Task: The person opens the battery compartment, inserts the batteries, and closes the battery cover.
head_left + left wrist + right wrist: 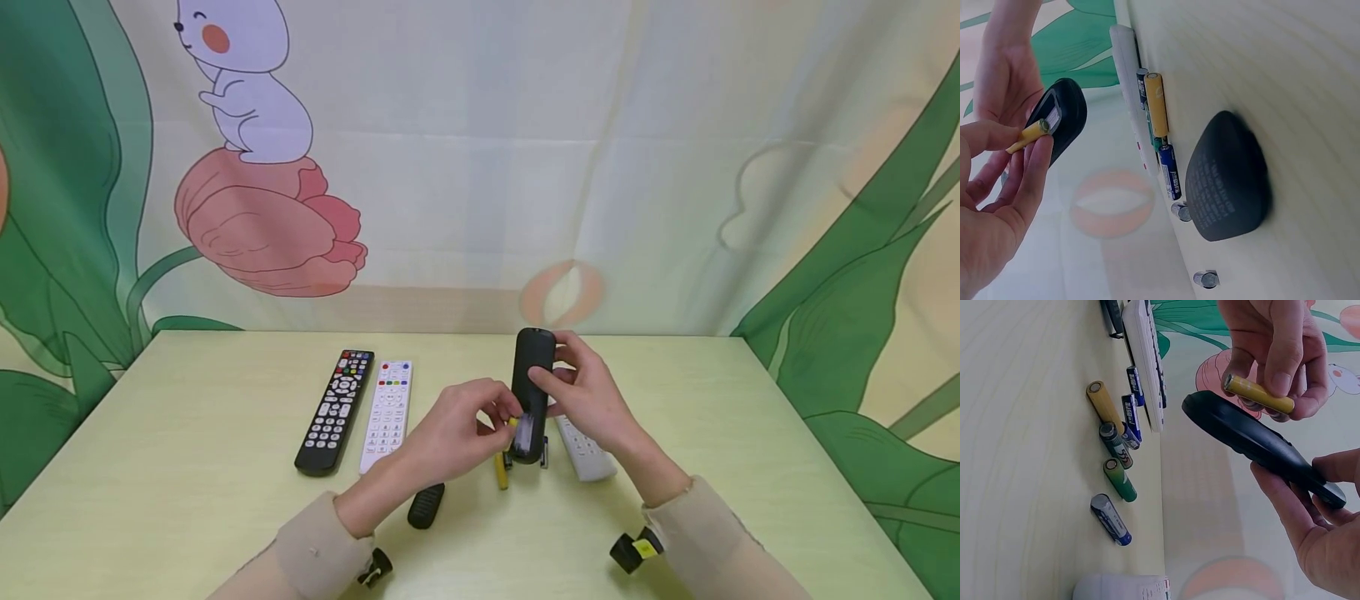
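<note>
My right hand (596,396) holds a black remote control (529,367) above the table, back side toward me, with the battery compartment uncovered at its lower end. Between thumb and fingers, my left hand (461,425) pinches a yellow battery (1259,394) close beside that compartment. In the left wrist view the battery's end is near the opening; whether they touch I cannot tell. A black battery cover (426,506) lies on the table below my left forearm. Under the remote are several loose batteries, among them a yellow one (501,472), a green one (1120,480) and a blue-and-silver one (1110,519).
Left of the hands lie a black remote (335,412) with white buttons and a white remote (387,412). Another white remote (588,454) lies partly under my right hand. A printed curtain (465,167) hangs behind the table's far edge.
</note>
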Available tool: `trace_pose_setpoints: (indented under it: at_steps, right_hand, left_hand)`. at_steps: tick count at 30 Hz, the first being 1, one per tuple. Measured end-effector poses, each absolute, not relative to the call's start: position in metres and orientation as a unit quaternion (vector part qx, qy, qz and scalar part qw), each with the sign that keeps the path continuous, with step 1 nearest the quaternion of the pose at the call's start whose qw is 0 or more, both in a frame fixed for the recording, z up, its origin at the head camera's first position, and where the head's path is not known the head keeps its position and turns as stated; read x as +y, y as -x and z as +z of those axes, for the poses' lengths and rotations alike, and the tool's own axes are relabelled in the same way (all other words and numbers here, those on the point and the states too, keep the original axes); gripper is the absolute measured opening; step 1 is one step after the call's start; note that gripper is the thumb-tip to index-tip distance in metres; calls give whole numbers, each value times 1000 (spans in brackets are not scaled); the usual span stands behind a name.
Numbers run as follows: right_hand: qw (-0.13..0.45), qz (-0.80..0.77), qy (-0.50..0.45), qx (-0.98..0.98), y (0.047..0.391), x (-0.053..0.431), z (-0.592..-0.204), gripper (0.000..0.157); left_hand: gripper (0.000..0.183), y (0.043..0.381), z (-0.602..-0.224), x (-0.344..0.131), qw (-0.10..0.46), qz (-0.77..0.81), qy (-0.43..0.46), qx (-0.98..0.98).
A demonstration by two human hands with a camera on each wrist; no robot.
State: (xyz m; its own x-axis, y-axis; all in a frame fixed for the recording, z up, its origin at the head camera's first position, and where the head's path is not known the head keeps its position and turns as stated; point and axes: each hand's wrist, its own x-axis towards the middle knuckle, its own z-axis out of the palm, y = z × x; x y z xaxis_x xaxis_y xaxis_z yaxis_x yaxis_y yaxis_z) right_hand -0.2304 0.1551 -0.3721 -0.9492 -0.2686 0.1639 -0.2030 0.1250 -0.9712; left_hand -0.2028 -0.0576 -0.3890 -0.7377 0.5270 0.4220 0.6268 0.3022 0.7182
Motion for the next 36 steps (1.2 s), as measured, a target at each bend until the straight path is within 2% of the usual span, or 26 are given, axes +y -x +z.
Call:
trace_pose_setpoints:
  at_steps: [11, 36]
  right_hand:
    - [27, -644, 159, 748, 229, 155, -371, 44]
    - [29, -645, 161, 746, 230, 150, -370, 44]
  left_hand:
    - [17, 202, -392, -55, 54, -482, 351, -801]
    - [17, 202, -390, -54, 96, -482, 352, -797]
